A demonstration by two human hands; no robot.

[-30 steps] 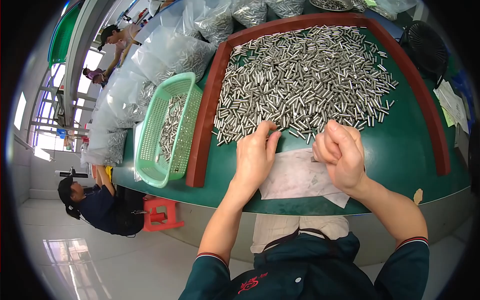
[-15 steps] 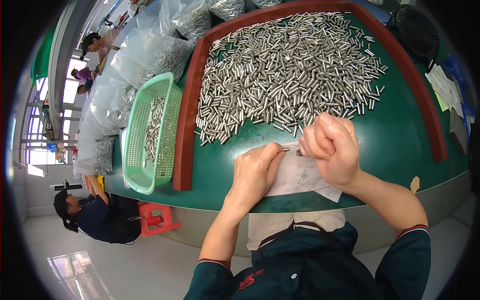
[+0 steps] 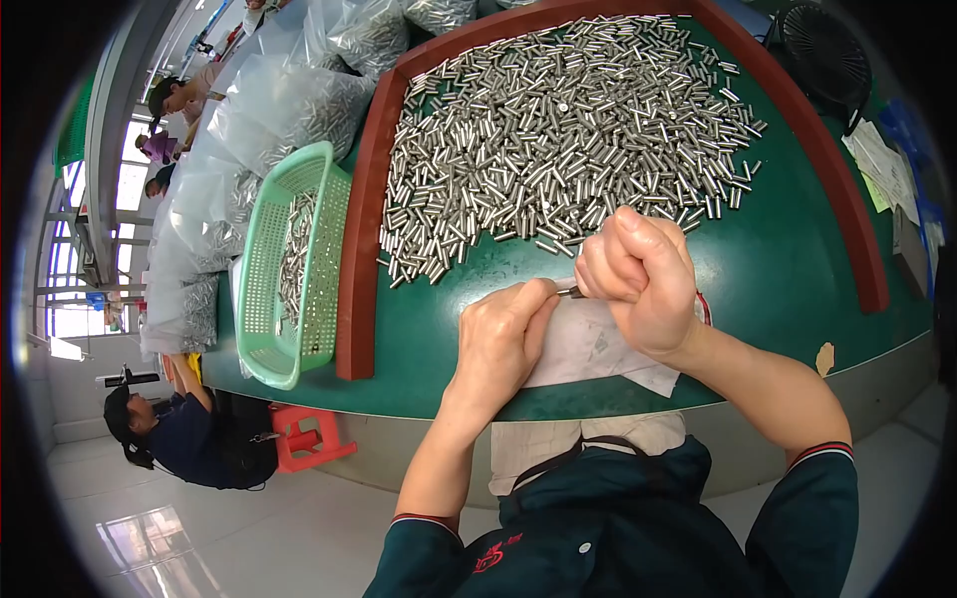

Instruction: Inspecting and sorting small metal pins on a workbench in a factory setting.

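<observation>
My left hand [image 3: 505, 334] pinches a small metal pin [image 3: 564, 292] between thumb and forefinger, above a pale, stained cloth [image 3: 593, 349] at the bench's near edge. My right hand [image 3: 643, 284] is closed in a fist around something mostly hidden. A short dark tip of it shows below the fingers, against or very close to the pin's end. A bit of red shows beside the right wrist. Beyond both hands spreads a large heap of similar shiny metal pins [image 3: 558, 149] on the green bench top [image 3: 449, 349].
Dark red rails [image 3: 361, 289] frame the heap. Left of them stands a light green basket [image 3: 261, 339] with pins inside, then clear bags [image 3: 299, 110] of pins. A black fan [image 3: 822, 55] and papers [image 3: 882, 164] lie right. Co-workers [image 3: 189, 429] and a red stool [image 3: 311, 439] are left.
My right hand has moved slightly left and up, bringing the dark tip from apart to the pin's end. Red now shows beside the right wrist. The whole view has shifted a little.
</observation>
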